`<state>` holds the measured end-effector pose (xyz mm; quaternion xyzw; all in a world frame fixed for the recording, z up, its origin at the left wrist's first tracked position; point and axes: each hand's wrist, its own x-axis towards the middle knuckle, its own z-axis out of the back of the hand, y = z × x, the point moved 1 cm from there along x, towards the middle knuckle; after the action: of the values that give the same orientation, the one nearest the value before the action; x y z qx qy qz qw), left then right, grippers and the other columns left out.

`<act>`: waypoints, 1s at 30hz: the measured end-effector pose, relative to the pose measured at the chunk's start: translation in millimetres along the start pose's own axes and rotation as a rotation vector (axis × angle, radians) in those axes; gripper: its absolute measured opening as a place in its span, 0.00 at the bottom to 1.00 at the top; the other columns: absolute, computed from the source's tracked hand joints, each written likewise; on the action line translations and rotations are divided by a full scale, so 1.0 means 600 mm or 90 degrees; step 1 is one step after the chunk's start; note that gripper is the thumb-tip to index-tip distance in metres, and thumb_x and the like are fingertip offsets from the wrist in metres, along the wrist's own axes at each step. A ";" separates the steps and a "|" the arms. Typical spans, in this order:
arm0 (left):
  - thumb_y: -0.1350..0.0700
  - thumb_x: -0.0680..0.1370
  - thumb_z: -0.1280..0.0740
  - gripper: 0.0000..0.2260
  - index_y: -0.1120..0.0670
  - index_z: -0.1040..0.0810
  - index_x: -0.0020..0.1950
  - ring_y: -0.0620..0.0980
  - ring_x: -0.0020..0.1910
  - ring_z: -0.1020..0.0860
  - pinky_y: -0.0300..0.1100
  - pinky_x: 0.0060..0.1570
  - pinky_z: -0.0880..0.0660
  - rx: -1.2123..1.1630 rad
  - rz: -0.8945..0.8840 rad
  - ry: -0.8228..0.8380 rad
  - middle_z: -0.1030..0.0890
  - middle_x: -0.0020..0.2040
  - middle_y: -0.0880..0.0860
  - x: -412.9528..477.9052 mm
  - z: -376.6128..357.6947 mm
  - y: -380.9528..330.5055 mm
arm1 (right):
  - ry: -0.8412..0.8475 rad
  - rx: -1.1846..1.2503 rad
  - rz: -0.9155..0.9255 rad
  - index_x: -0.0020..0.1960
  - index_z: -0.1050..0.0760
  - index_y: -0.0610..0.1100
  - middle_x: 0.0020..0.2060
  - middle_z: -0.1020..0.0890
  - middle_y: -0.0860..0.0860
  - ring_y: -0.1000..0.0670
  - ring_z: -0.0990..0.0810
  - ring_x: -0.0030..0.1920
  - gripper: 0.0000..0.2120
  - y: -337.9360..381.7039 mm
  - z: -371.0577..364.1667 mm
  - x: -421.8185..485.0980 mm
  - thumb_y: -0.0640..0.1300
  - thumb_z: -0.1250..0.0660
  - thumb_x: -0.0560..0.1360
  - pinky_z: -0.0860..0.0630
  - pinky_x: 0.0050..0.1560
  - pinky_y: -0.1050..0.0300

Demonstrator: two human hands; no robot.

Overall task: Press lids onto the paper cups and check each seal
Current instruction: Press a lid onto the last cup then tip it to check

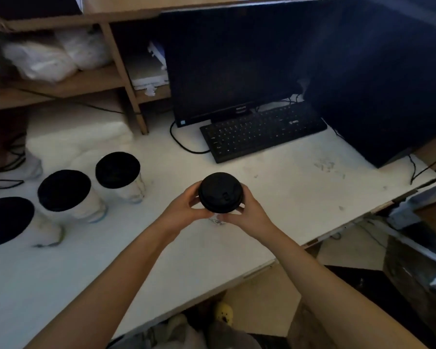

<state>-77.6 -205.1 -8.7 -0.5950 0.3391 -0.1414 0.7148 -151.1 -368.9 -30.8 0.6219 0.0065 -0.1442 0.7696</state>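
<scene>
A paper cup stands at the middle of the white desk (275, 197), almost wholly hidden under its black lid (220, 192); only a sliver of its base (215, 220) shows. My left hand (184, 207) wraps the lid's left rim and my right hand (244, 210) wraps its right rim, fingers curled around the edge. Three more white paper cups with black lids stand in a diagonal row at the left: the farthest (118, 172), the middle one (66, 192) and the nearest (10, 220).
A black keyboard (262, 132) and a dark monitor (232, 61) stand behind the cup. A dark computer case (388, 96) fills the right. Wooden shelves (73, 81) with white bags rise at the back left. Cables trail at the left. The desk's front edge (262, 267) runs diagonally.
</scene>
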 end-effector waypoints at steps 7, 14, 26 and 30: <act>0.70 0.74 0.37 0.28 0.47 0.30 0.69 0.45 0.66 0.28 0.47 0.64 0.29 -0.016 0.038 -0.085 0.25 0.66 0.46 -0.035 0.035 0.033 | 0.025 0.012 0.012 0.69 0.41 0.53 0.64 0.30 0.57 0.58 0.30 0.63 0.38 -0.011 -0.062 -0.014 0.40 0.23 0.67 0.32 0.57 0.77; 0.59 0.80 0.43 0.14 0.52 0.26 0.63 0.49 0.55 0.21 0.48 0.58 0.25 -0.046 0.017 -0.302 0.20 0.59 0.54 -0.022 0.035 0.018 | 0.002 0.005 -0.057 0.68 0.36 0.45 0.63 0.28 0.49 0.48 0.29 0.66 0.28 -0.007 -0.041 -0.011 0.26 0.39 0.72 0.31 0.63 0.57; 0.50 0.81 0.47 0.15 0.53 0.24 0.56 0.49 0.46 0.23 0.42 0.43 0.28 0.325 -0.071 -0.337 0.20 0.50 0.52 0.023 -0.029 -0.004 | -0.123 -0.101 -0.037 0.53 0.24 0.45 0.42 0.21 0.54 0.60 0.24 0.41 0.15 0.053 -0.079 0.044 0.49 0.47 0.81 0.32 0.36 0.74; 0.50 0.81 0.48 0.14 0.53 0.24 0.56 0.47 0.44 0.26 0.40 0.41 0.32 0.342 -0.061 -0.346 0.21 0.51 0.52 0.026 -0.032 -0.001 | -0.121 -0.101 -0.032 0.49 0.25 0.46 0.40 0.21 0.55 0.60 0.24 0.40 0.13 0.052 -0.079 0.046 0.49 0.46 0.81 0.32 0.35 0.77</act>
<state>-78.8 -228.9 -14.4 -0.4175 0.0598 -0.0956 0.9016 -109.5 -323.6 -16.7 0.5424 -0.0397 -0.2211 0.8095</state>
